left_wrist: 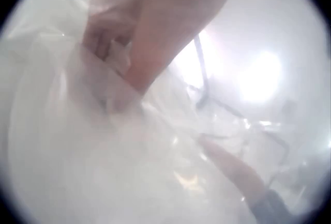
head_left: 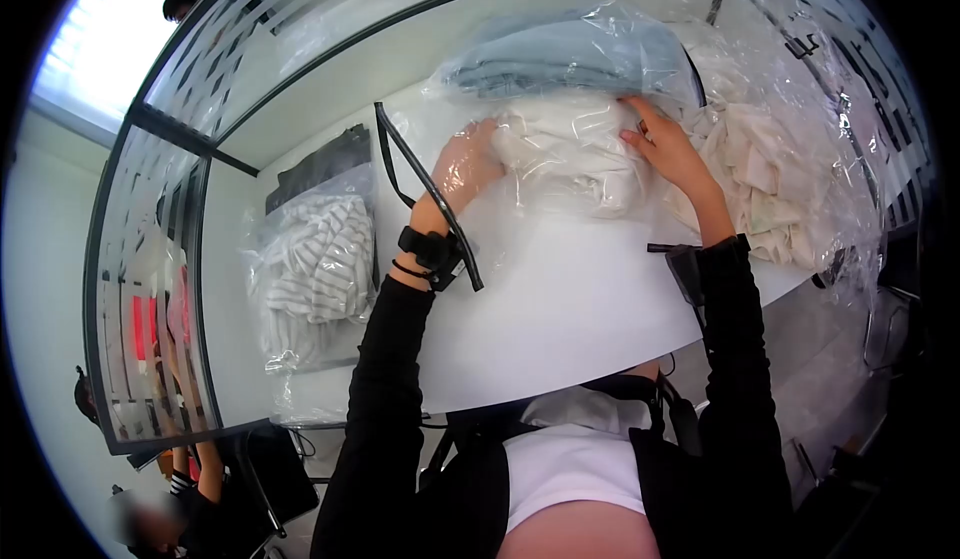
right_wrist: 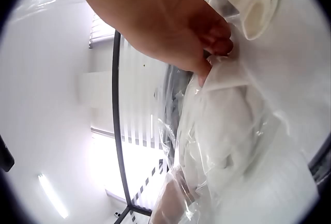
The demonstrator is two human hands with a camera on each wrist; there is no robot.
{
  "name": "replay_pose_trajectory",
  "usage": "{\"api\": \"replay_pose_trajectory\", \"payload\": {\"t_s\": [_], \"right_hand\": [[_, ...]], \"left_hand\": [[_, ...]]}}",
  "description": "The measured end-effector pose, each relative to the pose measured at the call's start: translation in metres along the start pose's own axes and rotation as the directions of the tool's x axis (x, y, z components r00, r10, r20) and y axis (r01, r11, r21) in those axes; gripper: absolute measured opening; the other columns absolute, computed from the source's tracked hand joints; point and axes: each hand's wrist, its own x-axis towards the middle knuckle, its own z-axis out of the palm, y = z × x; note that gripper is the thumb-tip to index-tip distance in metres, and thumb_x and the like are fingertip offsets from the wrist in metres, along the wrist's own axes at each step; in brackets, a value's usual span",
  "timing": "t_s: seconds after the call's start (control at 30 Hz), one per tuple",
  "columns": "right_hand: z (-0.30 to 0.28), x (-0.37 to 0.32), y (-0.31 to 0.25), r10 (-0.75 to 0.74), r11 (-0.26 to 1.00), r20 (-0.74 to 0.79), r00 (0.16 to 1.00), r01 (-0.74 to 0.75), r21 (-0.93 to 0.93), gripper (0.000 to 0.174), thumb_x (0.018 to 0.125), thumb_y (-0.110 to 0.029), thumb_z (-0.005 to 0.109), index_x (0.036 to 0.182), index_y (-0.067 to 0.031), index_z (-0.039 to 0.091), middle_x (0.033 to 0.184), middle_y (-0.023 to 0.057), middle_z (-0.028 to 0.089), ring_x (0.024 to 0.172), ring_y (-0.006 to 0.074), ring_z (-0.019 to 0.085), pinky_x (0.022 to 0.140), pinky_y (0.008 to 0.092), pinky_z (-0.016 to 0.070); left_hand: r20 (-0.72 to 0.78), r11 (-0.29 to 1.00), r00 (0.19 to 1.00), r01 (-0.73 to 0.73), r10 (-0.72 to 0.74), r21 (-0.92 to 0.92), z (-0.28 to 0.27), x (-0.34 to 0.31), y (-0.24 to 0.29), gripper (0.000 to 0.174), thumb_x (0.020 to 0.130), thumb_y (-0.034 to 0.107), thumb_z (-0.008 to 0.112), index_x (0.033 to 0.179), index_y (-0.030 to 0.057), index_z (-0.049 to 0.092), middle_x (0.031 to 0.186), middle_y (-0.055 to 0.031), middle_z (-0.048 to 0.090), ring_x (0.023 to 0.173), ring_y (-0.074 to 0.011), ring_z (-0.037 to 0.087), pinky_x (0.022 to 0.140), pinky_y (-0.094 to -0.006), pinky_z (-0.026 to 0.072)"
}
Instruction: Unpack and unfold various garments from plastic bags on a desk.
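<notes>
A folded white garment point(head_left: 575, 154) in a clear plastic bag point(head_left: 530, 199) lies in front of me on the white table. My left hand point(head_left: 468, 164) is at its left side, with glossy film over the fingers and wrist. Seen from the left wrist, that hand point(left_wrist: 116, 43) has its fingers curled at the white cloth, partly veiled by plastic. At the far right corner my right hand point(head_left: 668, 149) grips the edge. In the right wrist view, the thumb and curled fingers of that hand point(right_wrist: 181, 38) pinch the white cloth.
A bagged blue garment point(head_left: 570, 54) lies just behind. To the right are cream garments point(head_left: 765, 169) in loose plastic. Bagged striped clothing point(head_left: 320, 259) sits at the left. A black strip point(head_left: 425, 189) crosses above my left wrist. A dark frame point(head_left: 205, 149) borders the table.
</notes>
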Motion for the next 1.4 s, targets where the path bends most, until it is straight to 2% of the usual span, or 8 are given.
{"api": "replay_pose_trajectory", "payload": {"t_s": [0.23,0.27,0.37,0.7,0.73,0.87,1.03,1.4], "right_hand": [[-0.005,0.002,0.002,0.049,0.997,-0.098,0.994,-0.054,-0.051,0.028,0.074,-0.004,0.058,0.101,-0.0101,0.06,0.055,0.0084,0.046,0.05,0.0181,0.046,0.052,0.0304,0.0378],[-0.006,0.002,0.005,0.049,0.997,-0.105,0.993,-0.056,-0.061,0.028,0.072,-0.005,0.058,0.1,-0.0104,0.061,0.055,0.0082,0.046,0.049,0.0183,0.046,0.052,0.0306,0.0377],[-0.01,0.002,-0.001,0.083,0.986,-0.136,0.987,-0.102,-0.135,0.027,0.071,-0.008,0.057,0.096,-0.0143,0.063,0.062,0.0086,0.056,0.058,0.0239,0.054,0.054,0.0338,0.0409],[-0.012,-0.002,-0.003,0.182,0.948,-0.155,0.971,-0.215,-0.233,0.029,0.071,-0.012,0.055,0.098,-0.0167,0.065,0.08,0.0106,0.064,0.074,0.0271,0.061,0.063,0.0349,0.0464],[-0.012,-0.002,-0.002,0.183,0.948,-0.15,0.972,-0.214,-0.235,0.029,0.071,-0.012,0.055,0.098,-0.0167,0.065,0.08,0.0103,0.064,0.073,0.0265,0.061,0.063,0.0346,0.0463],[-0.012,-0.004,0.001,0.195,0.957,-0.119,0.974,-0.215,-0.193,0.028,0.071,-0.013,0.055,0.097,-0.0163,0.065,0.076,0.0093,0.062,0.069,0.0244,0.06,0.061,0.0337,0.0455],[-0.008,-0.004,0.009,0.159,0.972,-0.116,0.98,-0.176,-0.154,0.026,0.072,-0.013,0.057,0.096,-0.0139,0.066,0.066,0.0088,0.058,0.059,0.0213,0.055,0.056,0.0322,0.0425],[-0.046,-0.006,-0.091,0.135,0.964,-0.057,0.989,-0.118,0.238,0.022,0.089,-0.023,0.054,0.09,-0.005,0.066,0.044,0.0007,0.047,0.038,0.0046,0.042,0.036,0.0217,0.0306]], "left_hand": [[-0.12,0.979,0.976,-0.17,0.183,0.113,-0.077,-0.027,0.018,0.045,0.057,0.03,0.076,0.091,0.0028,0.067,0.076,-0.0169,0.064,0.073,-0.032,0.062,0.066,-0.0348,0.0488],[0.051,0.969,0.983,0.164,-0.176,0.183,-0.108,-0.029,0.05,0.04,0.056,0.026,0.075,0.086,0.0008,0.067,0.072,-0.0161,0.064,0.064,-0.0293,0.062,0.064,-0.0332,0.0479],[-0.179,0.917,0.955,0.16,-0.237,-0.365,-0.153,-0.06,0.041,0.023,0.057,0.008,0.068,0.078,-0.0002,0.065,0.066,-0.0017,0.061,0.063,-0.0072,0.054,0.059,-0.021,0.0418],[-0.612,0.224,0.518,-0.625,-0.597,-0.748,-0.179,-0.091,0.008,0.037,0.083,0.019,0.059,0.115,0.0024,0.05,0.115,-0.0104,0.053,0.107,-0.0194,0.052,0.09,-0.035,0.0439],[-0.894,0.825,0.447,-0.494,-0.03,-0.274,-0.162,-0.093,0.0,0.049,0.075,0.0,0.065,0.119,0.0026,0.044,0.119,-0.0108,0.05,0.109,-0.0184,0.05,0.095,-0.0346,0.0407],[-0.937,0.866,0.328,-0.428,-0.117,-0.258,-0.166,-0.098,-0.003,0.052,0.07,-0.004,0.068,0.116,0.0013,0.045,0.118,-0.01,0.05,0.109,-0.0167,0.05,0.093,-0.0323,0.0416],[-0.573,-0.492,0.737,-0.671,-0.359,-0.555,-0.197,-0.12,-0.033,0.033,0.082,0.018,0.061,0.11,0.0031,0.051,0.115,-0.0082,0.052,0.106,-0.019,0.051,0.098,-0.0371,0.0391],[-0.614,-0.651,0.76,-0.578,-0.211,-0.492,-0.201,-0.141,-0.015,0.034,0.077,0.016,0.065,0.108,0.0052,0.056,0.114,-0.0058,0.057,0.108,-0.0163,0.052,0.1,-0.0376,0.0373]]}}
